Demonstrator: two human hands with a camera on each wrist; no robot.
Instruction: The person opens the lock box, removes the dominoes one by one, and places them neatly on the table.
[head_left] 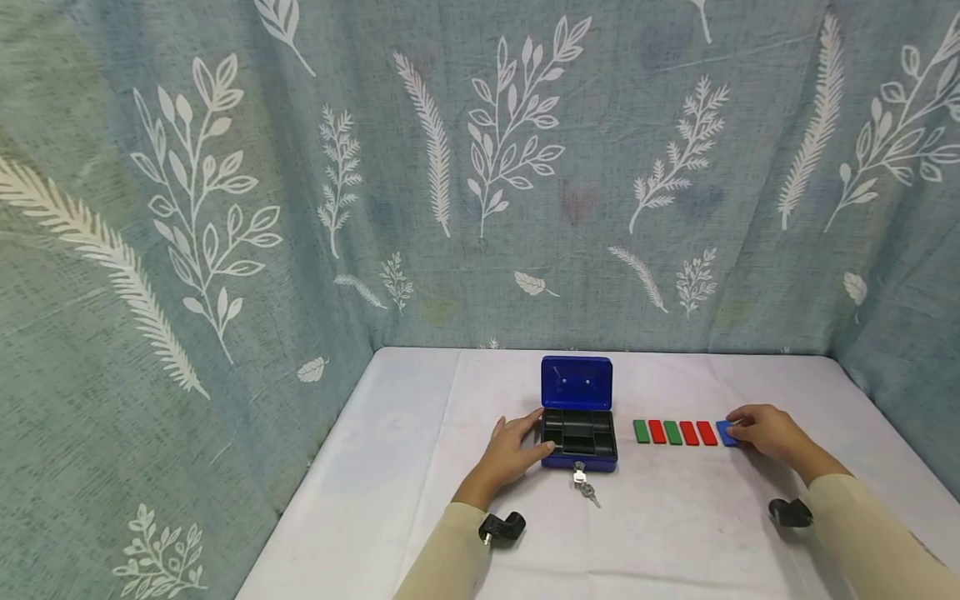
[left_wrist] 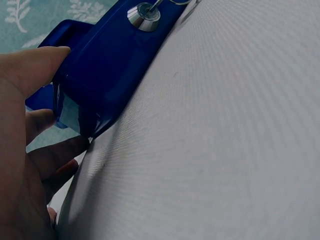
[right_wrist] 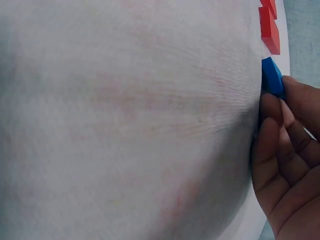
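Observation:
A blue cash box (head_left: 579, 463) stands with its lid (head_left: 577, 382) raised and a black compartment tray (head_left: 578, 423) inside. Keys (head_left: 587, 490) hang from the lock (left_wrist: 144, 17) on its front. Along the box's left side rests my left hand (head_left: 512, 454), thumb on the rim near the front corner, other fingers against the side wall. To the right, my right hand (head_left: 767, 432) pinches a blue block (right_wrist: 272, 76) between thumb and finger, low at the table. That block is at the right end of a row, beside a red block (head_left: 707, 433).
The row continues leftward with more red blocks (head_left: 657, 432) and two green blocks (head_left: 641, 432). All lie on a white tablecloth (head_left: 360, 500). A patterned curtain (head_left: 480, 183) hangs behind the table and along its sides.

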